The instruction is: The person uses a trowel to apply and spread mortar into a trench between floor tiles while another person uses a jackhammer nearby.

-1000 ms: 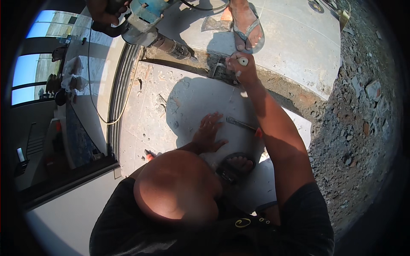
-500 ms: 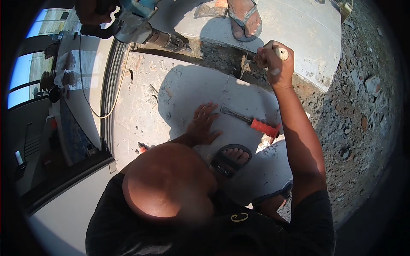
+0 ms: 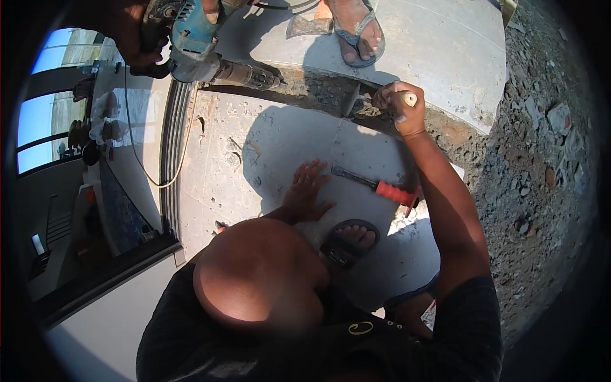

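My right hand (image 3: 402, 113) is wrapped round the wooden handle of a trowel (image 3: 351, 100). The trowel's metal blade stands tilted inside a narrow trench (image 3: 318, 90) cut through the floor slab, with loose rubble (image 3: 367, 109) beside it. My left hand (image 3: 307, 192) lies on the slab with its fingers spread, holding nothing. Just right of it rests a cold chisel (image 3: 389, 190) with a red guarded grip. At the upper left, a co-worker's hands hold a blue-and-grey power hammer (image 3: 195, 44), its bit pointing along the trench.
A co-worker's sandalled foot (image 3: 361, 35) stands on the far slab next to a hatchet-like metal head (image 3: 310, 25). Broken rubble ground (image 3: 534, 153) covers the right side. A pale cable (image 3: 141, 172) loops by the dark door track (image 3: 173, 140) on the left.
My right hand has turned the trowel and brought its blade a little left along the trench. The co-worker's power hammer shows more fully. My left hand stays flat on the slab.
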A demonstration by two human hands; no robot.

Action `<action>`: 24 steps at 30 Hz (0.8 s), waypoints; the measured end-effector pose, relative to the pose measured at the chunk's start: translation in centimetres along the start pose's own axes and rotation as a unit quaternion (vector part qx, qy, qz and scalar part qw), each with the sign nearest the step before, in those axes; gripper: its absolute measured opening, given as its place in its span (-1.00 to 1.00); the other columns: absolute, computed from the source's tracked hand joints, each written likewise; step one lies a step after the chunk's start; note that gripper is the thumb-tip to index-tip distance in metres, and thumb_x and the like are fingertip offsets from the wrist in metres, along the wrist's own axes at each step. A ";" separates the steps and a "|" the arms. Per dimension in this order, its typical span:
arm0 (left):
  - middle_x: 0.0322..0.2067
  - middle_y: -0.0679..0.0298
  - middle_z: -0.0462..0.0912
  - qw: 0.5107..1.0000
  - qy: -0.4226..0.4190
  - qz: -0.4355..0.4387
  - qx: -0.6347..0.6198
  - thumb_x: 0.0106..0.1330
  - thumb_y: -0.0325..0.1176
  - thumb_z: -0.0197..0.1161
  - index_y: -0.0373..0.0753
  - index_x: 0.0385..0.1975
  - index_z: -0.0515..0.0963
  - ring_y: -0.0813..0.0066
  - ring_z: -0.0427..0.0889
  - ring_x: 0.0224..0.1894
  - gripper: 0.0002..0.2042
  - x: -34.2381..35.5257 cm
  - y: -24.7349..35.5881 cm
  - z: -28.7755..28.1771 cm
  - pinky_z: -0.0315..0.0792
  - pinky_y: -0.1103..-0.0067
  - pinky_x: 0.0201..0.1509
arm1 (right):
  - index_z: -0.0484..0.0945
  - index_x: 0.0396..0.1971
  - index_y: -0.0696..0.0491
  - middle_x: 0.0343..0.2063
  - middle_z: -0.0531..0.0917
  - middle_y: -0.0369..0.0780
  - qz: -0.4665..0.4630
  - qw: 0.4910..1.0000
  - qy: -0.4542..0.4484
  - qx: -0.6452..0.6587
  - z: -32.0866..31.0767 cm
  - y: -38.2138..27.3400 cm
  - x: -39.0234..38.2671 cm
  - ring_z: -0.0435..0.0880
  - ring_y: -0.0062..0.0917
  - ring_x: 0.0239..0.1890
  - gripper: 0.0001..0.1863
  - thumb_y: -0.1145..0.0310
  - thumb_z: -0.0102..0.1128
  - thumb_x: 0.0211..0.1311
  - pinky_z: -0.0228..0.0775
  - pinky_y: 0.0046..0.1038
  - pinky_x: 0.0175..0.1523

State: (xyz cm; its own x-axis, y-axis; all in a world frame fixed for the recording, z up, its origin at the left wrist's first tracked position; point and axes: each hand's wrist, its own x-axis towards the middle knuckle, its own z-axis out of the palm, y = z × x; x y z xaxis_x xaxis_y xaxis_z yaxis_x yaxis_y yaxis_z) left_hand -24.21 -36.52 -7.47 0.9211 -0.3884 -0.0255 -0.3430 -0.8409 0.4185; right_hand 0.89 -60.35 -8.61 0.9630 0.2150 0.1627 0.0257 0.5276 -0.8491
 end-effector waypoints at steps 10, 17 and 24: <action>0.37 -0.03 0.21 1.000 0.010 0.016 -0.016 0.21 0.04 0.39 -0.25 0.17 0.35 -0.09 0.12 0.49 -0.34 0.9 0.3 0.5 -0.07 -0.04 0.53 | 0.56 -0.60 0.20 -0.63 0.60 -0.29 0.072 0.980 0.042 -0.182 -7.2 -10.0 -2.9 0.51 -0.70 -0.57 -0.89 0.57 0.18 0.10 0.34 -0.61 -0.43; 0.36 -0.04 0.22 1.000 0.007 0.009 0.004 0.22 0.04 0.38 -0.25 0.16 0.35 -0.11 0.11 0.49 -0.35 0.1 -0.1 -0.5 -0.06 -0.05 0.53 | 0.52 -0.59 0.22 -0.62 0.60 -0.20 0.028 0.997 -0.008 0.071 3.7 -7.2 2.9 0.52 -0.59 -0.58 -0.85 0.51 0.12 0.13 0.32 -0.56 -0.46; 0.36 -0.03 0.24 1.000 0.018 0.012 -0.006 0.18 0.07 0.41 -0.21 0.15 0.37 -0.13 0.18 0.46 -0.34 0.8 0.0 0.1 0.01 -0.08 0.49 | 0.59 -0.50 0.25 -0.52 0.67 -0.16 0.056 0.997 0.031 0.030 6.0 4.7 2.0 0.63 -0.57 -0.45 -0.89 0.54 0.17 0.18 0.47 -0.55 -0.31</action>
State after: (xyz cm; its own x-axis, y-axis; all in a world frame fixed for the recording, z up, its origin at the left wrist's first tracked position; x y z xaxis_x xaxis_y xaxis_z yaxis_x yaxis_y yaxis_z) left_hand -23.51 -36.90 -7.60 0.9186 -0.3949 0.0170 -0.3632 -0.8265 0.4301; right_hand 1.37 -52.53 -9.22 0.9735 0.2259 0.0353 -0.0981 0.5522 -0.8279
